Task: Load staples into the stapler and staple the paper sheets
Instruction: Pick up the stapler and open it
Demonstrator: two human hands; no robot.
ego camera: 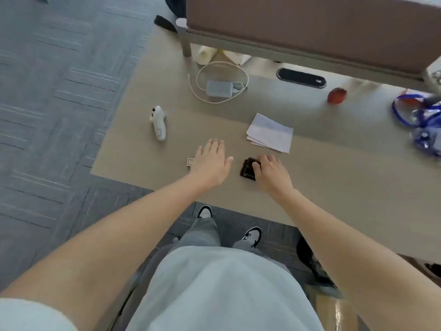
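A small black stapler (247,168) lies on the beige table (334,187) near its front edge. My right hand (270,172) rests on its right side with fingers curled over it. My left hand (212,161) hovers flat, fingers spread, holding nothing, just left of the stapler. A small white staple box (190,161) peeks out at the left edge of my left hand. A stack of white paper sheets (270,133) lies beyond my right hand, apart from both hands.
A white handheld controller (158,122) lies at the left. A grey power adapter (219,88) with a coiled white cable sits further back. A red ball (337,96) and a blue-and-clear bag (422,115) are at the right. A brown partition (310,27) stands behind.
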